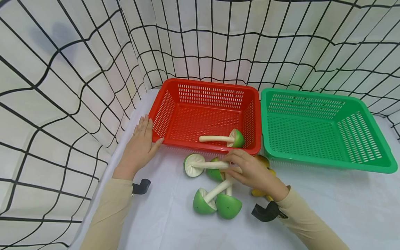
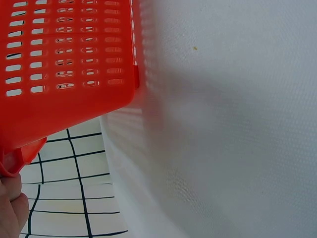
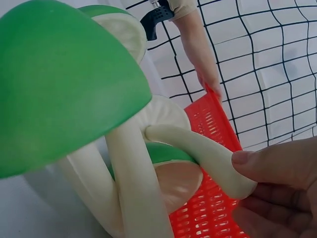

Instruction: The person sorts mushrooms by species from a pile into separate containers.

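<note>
- No text, label, brand, number or sign can be read in any view.

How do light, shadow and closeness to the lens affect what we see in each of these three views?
Head view: soft light, with only faint shadows on the white cloth; left wrist view: a broad, soft-edged shadow on the cloth, tinted red beside the red basket; right wrist view: the nearest mushroom looms large, and the right hand is shaded below its thumb.
</note>
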